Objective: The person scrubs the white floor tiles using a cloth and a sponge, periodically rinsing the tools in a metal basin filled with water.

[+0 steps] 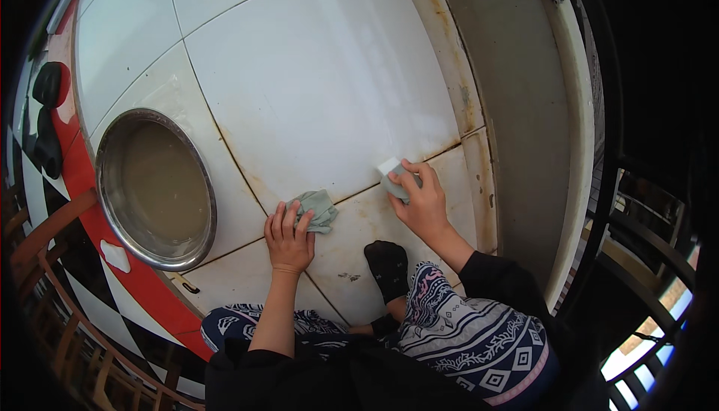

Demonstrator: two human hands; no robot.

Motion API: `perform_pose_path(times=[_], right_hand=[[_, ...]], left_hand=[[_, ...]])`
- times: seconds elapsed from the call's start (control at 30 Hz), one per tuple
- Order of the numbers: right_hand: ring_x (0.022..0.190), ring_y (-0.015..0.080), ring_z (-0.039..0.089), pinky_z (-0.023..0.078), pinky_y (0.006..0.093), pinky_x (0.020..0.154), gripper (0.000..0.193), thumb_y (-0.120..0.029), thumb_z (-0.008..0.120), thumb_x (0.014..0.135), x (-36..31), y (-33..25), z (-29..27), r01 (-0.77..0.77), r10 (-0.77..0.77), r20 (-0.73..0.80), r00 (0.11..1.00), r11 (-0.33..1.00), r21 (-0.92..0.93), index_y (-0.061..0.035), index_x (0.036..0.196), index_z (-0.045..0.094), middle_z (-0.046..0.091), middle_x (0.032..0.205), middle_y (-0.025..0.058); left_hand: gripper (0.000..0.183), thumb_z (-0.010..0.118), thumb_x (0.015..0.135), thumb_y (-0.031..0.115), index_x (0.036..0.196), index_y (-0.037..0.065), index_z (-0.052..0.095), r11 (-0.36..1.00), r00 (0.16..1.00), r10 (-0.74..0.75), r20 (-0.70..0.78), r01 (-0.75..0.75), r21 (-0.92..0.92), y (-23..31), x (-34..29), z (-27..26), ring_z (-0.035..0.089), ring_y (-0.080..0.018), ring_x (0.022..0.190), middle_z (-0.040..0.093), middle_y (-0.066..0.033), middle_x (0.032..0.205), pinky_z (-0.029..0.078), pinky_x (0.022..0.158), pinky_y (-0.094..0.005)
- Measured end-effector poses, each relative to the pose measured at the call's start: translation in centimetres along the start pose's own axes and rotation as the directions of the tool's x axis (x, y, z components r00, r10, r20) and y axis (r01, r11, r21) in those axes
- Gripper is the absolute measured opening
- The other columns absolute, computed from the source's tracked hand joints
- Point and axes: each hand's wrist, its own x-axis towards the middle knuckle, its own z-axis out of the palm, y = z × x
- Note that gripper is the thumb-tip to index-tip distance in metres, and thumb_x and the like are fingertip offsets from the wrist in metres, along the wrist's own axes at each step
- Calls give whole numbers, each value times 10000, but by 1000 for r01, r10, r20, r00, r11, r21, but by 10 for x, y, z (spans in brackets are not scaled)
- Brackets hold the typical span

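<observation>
On the white tiles, my left hand presses its bent fingers onto the edge of a crumpled pale green cloth. Farther right, my right hand grips a small block-shaped sponge, white on its top end and grey-green lower down. The sponge touches the floor close to a dark grout line, and its underside is hidden. A round metal basin of cloudy brownish water stands to the left of both hands.
Brown stains mark the tile edges and the strip by the grey wall on the right. Black shoes lie at far left near a red border. A small yellow-and-black tool lies beside the basin. My socked foot is between my arms.
</observation>
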Motion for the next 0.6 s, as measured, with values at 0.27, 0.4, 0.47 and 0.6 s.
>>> perform_pose_path(times=[0.27,0.4,0.47,0.6], right_hand=[[854,277,592,508,365,671,335,-42,751,649,110,-11,21,28,-29,-100,995,1000,-10,-114,948,619,547,965,76],[850,280,590,506,359,666,340,-44,756,648,107,-14,24,7,0,-121,993,998,58,-102,952,617,538,945,86],[877,279,596,510,353,684,362,-33,772,624,47,-7,23,6,1,-110,994,997,71,-97,947,621,539,948,95],[911,277,602,517,349,703,393,-14,790,585,-3,-3,0,3,-3,-7,1000,1000,21,-99,931,625,540,974,102]], left_hand=[[471,585,804,166,1262,146,475,998,998,61,3,-61,2,-2,1,0,329,-342,1310,420,-112,1374,255,1058,-497],[465,578,813,167,1264,139,469,999,999,36,7,-36,21,-4,-5,0,325,-343,1313,415,-117,1380,252,1060,-498],[478,605,802,182,1265,186,490,1000,1000,11,-6,-10,18,-5,-5,2,341,-306,1310,431,-71,1376,272,1059,-473],[472,615,799,190,1256,201,499,999,999,34,0,-34,11,3,3,0,343,-296,1312,429,-63,1378,271,1062,-467]])
